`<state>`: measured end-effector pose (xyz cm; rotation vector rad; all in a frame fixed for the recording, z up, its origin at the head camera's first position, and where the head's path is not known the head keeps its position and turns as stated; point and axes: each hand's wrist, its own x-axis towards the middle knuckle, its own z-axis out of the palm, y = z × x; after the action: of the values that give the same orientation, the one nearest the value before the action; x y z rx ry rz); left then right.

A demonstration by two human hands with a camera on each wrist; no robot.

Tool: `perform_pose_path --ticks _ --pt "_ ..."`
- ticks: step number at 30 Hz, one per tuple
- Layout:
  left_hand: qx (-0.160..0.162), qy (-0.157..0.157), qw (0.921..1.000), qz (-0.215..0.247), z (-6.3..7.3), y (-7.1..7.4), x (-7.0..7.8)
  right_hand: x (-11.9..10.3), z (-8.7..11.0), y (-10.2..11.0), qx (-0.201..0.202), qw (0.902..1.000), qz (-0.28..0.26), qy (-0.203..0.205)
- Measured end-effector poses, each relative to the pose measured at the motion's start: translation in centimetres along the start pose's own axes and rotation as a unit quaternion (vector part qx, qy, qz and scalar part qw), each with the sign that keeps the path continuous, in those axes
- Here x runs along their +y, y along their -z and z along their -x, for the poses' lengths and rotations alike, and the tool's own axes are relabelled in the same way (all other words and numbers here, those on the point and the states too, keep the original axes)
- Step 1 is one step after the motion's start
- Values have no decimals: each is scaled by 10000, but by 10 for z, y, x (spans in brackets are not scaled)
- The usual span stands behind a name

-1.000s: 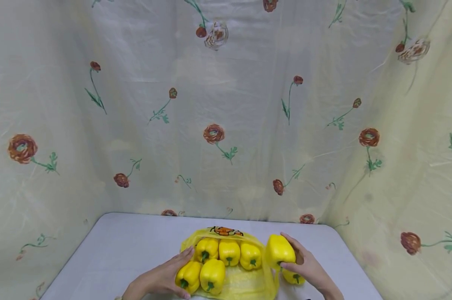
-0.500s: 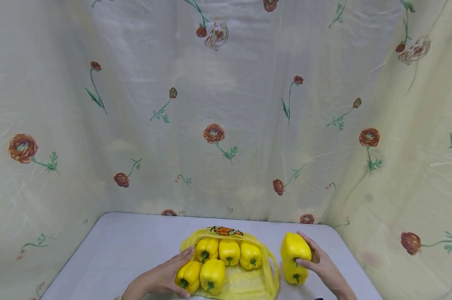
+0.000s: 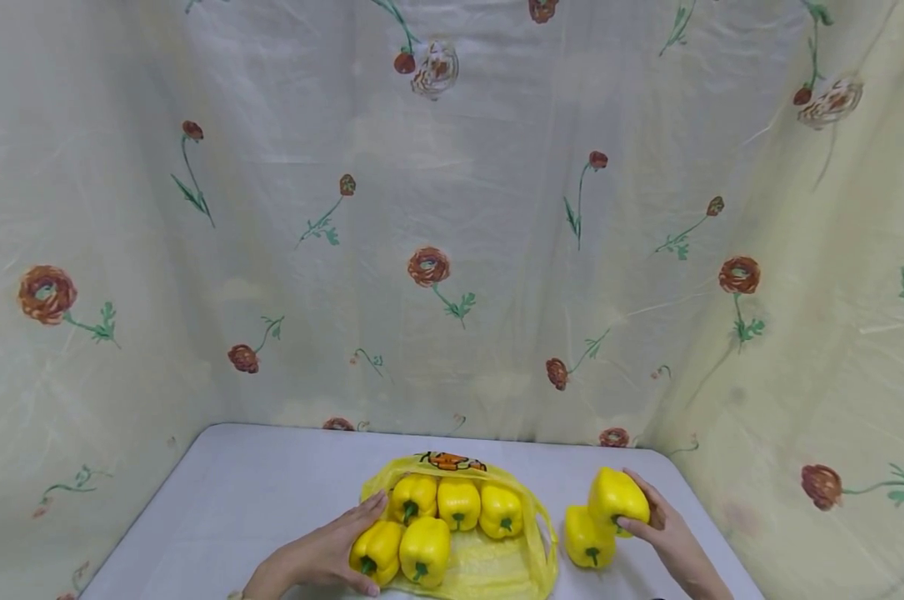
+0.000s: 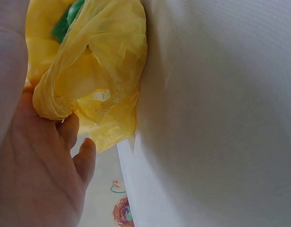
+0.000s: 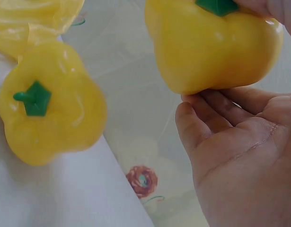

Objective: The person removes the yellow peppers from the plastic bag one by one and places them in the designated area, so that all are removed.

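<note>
A yellow bell pepper (image 3: 618, 493) with a green stem is gripped by my right hand (image 3: 665, 527), thumb near its stem and fingers behind. It is held up off the table in the right wrist view. Just left of it, another yellow bell pepper (image 3: 586, 540) lies on the table. My left hand (image 3: 330, 546) holds the left edge of a yellow plastic bag (image 3: 489, 568), its fingers curled at the gathered film (image 4: 53, 101) in the left wrist view. Several yellow bell peppers (image 3: 425, 546) lie in the spread bag, the leftmost beside my left hand.
Everything stands on a white-covered table (image 3: 272, 467) with rounded far corners. A pale curtain (image 3: 496, 333) printed with red flowers hangs behind it and along both sides. An orange print (image 3: 452, 461) marks the bag's far edge.
My right hand has carried its pepper to the right, away from the bag and past the loose pepper, which now shows more fully. The left hand has stayed at the bag.
</note>
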<state>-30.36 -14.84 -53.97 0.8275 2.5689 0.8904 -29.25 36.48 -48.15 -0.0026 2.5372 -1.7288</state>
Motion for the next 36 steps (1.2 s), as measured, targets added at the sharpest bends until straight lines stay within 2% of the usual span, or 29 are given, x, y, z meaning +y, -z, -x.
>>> perform_pose_path --ticks 10,23,36 --pt "35 -190 9998 -42 2 1 -1 19 -2 13 96 9998 -159 -16" --pt "32 -110 9999 -51 1 0 -1 46 -7 19 228 9991 -344 -45" --pt "8 -81 10000 -42 1 -1 -1 60 -11 21 199 9980 -221 -555"
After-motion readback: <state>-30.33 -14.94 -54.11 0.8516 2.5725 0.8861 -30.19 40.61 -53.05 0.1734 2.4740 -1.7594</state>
